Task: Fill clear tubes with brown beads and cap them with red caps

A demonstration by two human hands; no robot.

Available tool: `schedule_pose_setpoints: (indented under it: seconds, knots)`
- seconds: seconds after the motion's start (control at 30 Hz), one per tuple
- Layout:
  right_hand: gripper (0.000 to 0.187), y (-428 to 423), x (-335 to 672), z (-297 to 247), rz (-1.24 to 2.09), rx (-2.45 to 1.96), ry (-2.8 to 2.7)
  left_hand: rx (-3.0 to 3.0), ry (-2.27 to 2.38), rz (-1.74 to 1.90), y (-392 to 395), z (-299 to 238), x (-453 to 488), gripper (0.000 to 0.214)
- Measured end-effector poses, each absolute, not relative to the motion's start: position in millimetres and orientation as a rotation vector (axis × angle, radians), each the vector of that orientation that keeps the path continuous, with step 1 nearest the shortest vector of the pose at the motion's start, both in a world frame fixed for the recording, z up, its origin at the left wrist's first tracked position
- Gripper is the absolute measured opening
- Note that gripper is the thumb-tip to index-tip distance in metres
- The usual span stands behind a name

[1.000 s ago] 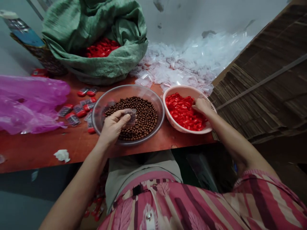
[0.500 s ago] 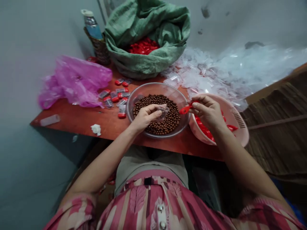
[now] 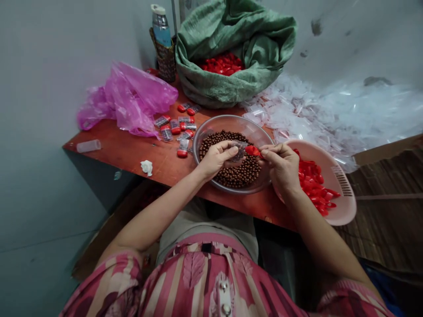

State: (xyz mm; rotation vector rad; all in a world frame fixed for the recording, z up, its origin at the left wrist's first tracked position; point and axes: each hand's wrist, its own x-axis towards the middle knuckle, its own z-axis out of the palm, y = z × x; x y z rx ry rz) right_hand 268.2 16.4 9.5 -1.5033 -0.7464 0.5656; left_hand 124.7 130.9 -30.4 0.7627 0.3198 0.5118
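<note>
Fingers [image 3: 229, 153] of the left hand [image 3: 215, 159] are closed on a small clear packet [image 3: 238, 150], held just above the brown beads [image 3: 238, 174] in the glass bowl [image 3: 201, 143]. The right hand [image 3: 281, 166] pinches a red piece [image 3: 253, 151] between thumb and forefinger over the same bowl, its tip touching the packet's open side. The step in hand looks like bringing the red piece to the packet's mouth. What comes next would call for the left fingers to hold the mouth steady and open while the right hand lines the piece up square with it; whether the packet already holds beads cannot be told.

Just right of the bowl stands a pink basket [image 3: 343, 211] of more red pieces. Left of the bowl, filled packets [image 3: 178, 127] lie on the bench [image 3: 125, 152]. Beyond the bowl sit a green sack [image 3: 231, 83] and a heap of empty packets [image 3: 313, 114].

Half a second ago the red piece was apart from the packet, at the bowl's right rim; a second ago the right hand was down in the basket.
</note>
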Motion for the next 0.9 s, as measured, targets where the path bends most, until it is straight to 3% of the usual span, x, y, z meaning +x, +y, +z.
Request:
schedule_pose_setpoints:
  seconds: [0.1, 0.2, 0.37, 0.63, 0.8, 0.9]
  knots:
    - [0.023, 20.5, 270.1, 0.3, 0.479, -1.550, -0.779, 0.740, 0.287, 0.524, 130.8, -29.2, 123.7, 0.044]
    - [0.008, 19.3, 267.1, -9.7, 0.296, -1.650, -1.019, 0.739, 0.277, 0.546, 130.3, -30.0, 124.1, 0.041]
    - [0.014, 13.2, 264.1, -10.7, -0.054, -1.735, -1.600, 0.751, 0.306, 0.562, 130.4, -31.6, 126.2, 0.044]
    - [0.022, 11.5, 278.9, -3.6, 0.279, -1.714, -1.392, 0.961, 0.258, 0.486, 127.4, -32.4, 123.1, 0.045]
    - [0.037, 9.0, 282.8, 14.4, 0.277, -1.705, -1.362, 1.269, 0.273, 0.606, 125.4, -34.3, 122.1, 0.036]
    - [0.037, 10.3, 282.1, 29.9, 0.205, -1.714, -1.555, 1.525, 0.329, 0.698, 124.2, -34.2, 120.8, 0.029]
